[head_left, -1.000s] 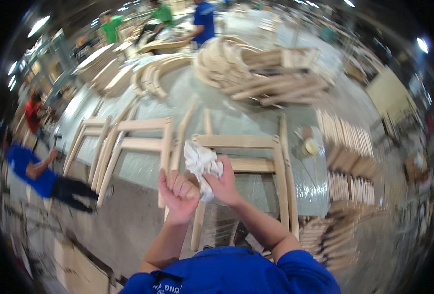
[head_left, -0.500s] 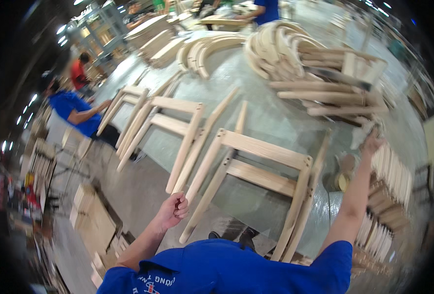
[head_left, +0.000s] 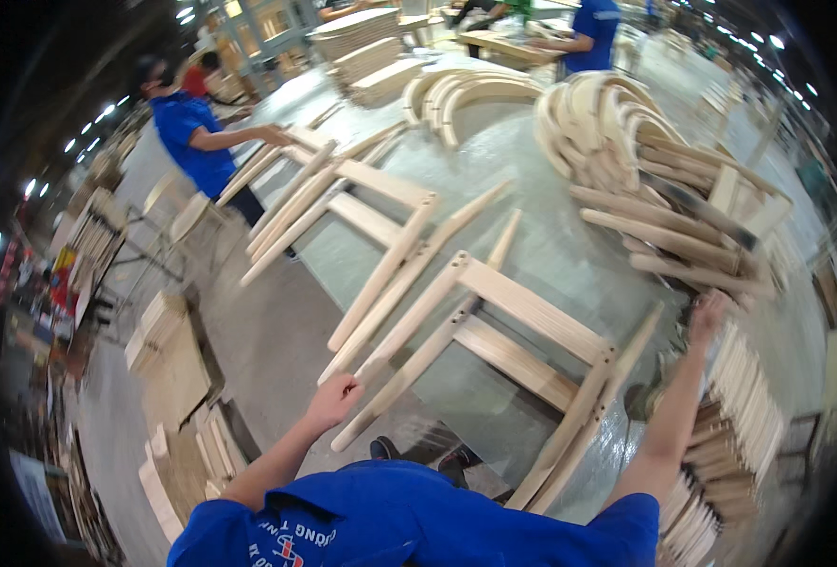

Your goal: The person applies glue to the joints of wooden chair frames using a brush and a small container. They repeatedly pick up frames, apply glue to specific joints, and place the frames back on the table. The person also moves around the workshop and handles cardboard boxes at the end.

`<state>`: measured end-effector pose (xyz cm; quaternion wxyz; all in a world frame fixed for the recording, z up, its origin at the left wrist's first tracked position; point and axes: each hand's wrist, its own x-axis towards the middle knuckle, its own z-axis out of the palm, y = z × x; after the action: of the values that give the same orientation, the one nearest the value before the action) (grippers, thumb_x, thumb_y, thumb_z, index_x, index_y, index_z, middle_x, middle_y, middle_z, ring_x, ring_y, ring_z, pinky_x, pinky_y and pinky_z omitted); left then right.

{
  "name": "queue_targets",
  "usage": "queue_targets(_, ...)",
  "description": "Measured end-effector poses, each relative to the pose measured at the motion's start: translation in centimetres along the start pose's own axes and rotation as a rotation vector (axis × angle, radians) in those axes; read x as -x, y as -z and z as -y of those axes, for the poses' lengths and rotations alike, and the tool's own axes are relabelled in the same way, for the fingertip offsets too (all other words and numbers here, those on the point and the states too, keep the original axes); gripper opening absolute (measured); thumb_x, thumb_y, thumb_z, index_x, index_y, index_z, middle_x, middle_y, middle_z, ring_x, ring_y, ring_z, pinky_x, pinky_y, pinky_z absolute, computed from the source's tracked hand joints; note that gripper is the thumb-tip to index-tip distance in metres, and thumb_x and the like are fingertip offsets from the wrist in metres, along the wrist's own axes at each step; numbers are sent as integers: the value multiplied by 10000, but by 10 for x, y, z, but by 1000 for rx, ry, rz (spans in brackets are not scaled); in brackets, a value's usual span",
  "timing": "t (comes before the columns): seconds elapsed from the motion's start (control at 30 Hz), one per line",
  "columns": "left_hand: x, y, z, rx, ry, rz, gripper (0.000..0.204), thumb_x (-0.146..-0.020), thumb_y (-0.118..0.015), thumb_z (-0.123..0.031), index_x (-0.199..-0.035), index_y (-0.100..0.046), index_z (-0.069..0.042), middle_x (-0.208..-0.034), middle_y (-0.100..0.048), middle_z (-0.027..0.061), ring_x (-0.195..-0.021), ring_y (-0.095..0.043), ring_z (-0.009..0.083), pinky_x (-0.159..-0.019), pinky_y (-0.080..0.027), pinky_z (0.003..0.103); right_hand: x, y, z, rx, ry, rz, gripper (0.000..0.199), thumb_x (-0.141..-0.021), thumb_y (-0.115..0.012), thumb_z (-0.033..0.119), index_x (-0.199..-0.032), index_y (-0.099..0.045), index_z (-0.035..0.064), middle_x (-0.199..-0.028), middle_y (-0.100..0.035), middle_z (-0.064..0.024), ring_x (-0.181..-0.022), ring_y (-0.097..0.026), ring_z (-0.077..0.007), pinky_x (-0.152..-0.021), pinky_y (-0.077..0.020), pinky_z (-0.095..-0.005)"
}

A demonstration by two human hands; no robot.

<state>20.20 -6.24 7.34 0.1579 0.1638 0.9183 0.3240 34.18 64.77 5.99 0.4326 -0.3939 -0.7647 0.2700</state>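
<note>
My left hand (head_left: 335, 403) is closed, just beside the pale leg ends of a wooden chair-leg frame; whether anything small sits in its fingers is hidden. In front of me on the table edge lies the nearest wooden frame (head_left: 536, 307), with slanted legs and two crossbars. Another such frame (head_left: 385, 184) is to its left. My right arm stretches to the far right, where my right hand (head_left: 709, 317) is at the near edge of a heap of wooden pieces (head_left: 659, 213). Its fingers are blurred, so what they touch cannot be made out.
Stacked wooden slats (head_left: 735, 416) stand below my right forearm. Curved wooden parts (head_left: 470, 94) and stacked boards (head_left: 362, 47) lie across the table. At the left, a person in blue (head_left: 191, 137) reaches to another frame. Wooden panels (head_left: 177, 354) stand on the floor.
My view has turned, so the table's things appear shifted right. My right hand has drawn a little nearer to me, away from a whitish cloth. The person at left has stretched an arm onto a frame.
</note>
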Motion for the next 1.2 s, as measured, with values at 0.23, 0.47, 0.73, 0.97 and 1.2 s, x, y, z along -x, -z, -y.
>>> queue_targets(0.23,18,-24,-21,94,-246,324,161,-838,-572,-147,-822,-574,13,-709,-569,140,-636,-556,223,-589,-435,325,241,-23,138,-768,-328,139,254,-931,-518,289,-910,-634,64,-621,-490,24,-528,-442,-62,-482,-389,-222)
queue_targets(0.47,11,-57,-8,195,-673,777,162,-834,-600,-157,-813,-574,1,-683,-571,124,-610,-556,207,-586,-442,313,449,75,226,-478,-460,57,163,-945,-426,192,-919,-504,52,-721,-542,-21,-597,-520,-101,-553,-438,-249)
queue_targets(0.73,60,-101,27,103,-986,1358,234,-896,-580,-209,-758,-550,-22,-605,-469,32,-592,-379,90,-523,-375,257,698,150,296,-34,-699,-302,364,-937,-445,361,-771,-510,44,-609,-533,-90,-582,-537,-208,-574,-428,-343)
queue_targets(0.97,211,-75,-8,129,-1469,1703,293,-901,-557,-220,-728,-501,11,-616,-445,165,-573,-361,156,-526,-385,330,856,186,376,217,-937,-509,266,-890,-466,290,-950,-556,48,-786,-612,-183,-743,-591,-370,-679,-449,-437)
queue_targets(1.2,368,-73,11,29,-1635,1897,241,-919,-494,-194,-782,-520,3,-622,-443,132,-569,-388,190,-564,-391,336,989,207,408,350,-1113,-289,269,-874,-478,292,-978,-580,66,-834,-626,-199,-816,-596,-378,-724,-461,-472)
